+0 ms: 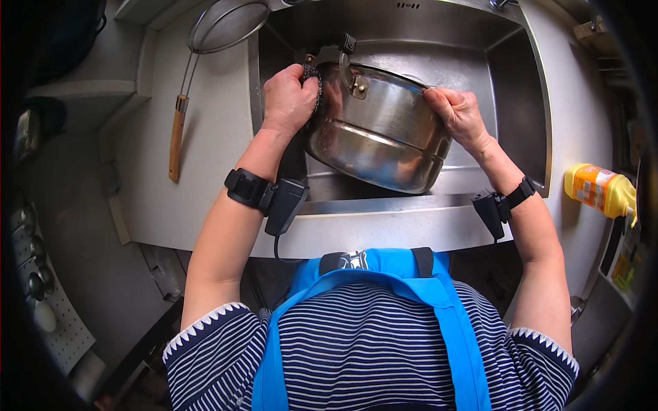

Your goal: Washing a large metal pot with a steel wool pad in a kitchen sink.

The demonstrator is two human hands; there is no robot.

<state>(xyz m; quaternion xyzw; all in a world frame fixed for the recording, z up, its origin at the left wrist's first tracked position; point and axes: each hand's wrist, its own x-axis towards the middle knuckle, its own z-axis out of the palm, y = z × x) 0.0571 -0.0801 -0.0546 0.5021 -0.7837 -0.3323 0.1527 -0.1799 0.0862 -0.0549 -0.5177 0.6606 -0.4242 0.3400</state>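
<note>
A shiny steel pot (377, 140) is tilted on its side over the sink (510, 89), its rim turned toward the far side. My right hand (462, 116) is closed on the pot's rim at the right, thumb and fingers pinching the edge. My left hand (288, 99) is closed round a dark, curly scouring pad (312, 85), which presses against the pot's left side. Next to that hand, the pot's dark loop handle (346, 45) stands out from a riveted bracket (360, 87). The fingertips of my left hand are partly hidden.
On the white counter (212, 130) left of the sink lies a round mesh strainer (229, 26) with a wooden handle (178, 140). A yellow bottle (600, 190) stands or lies at the right. The sink's front edge (384, 205) runs between me and the pot.
</note>
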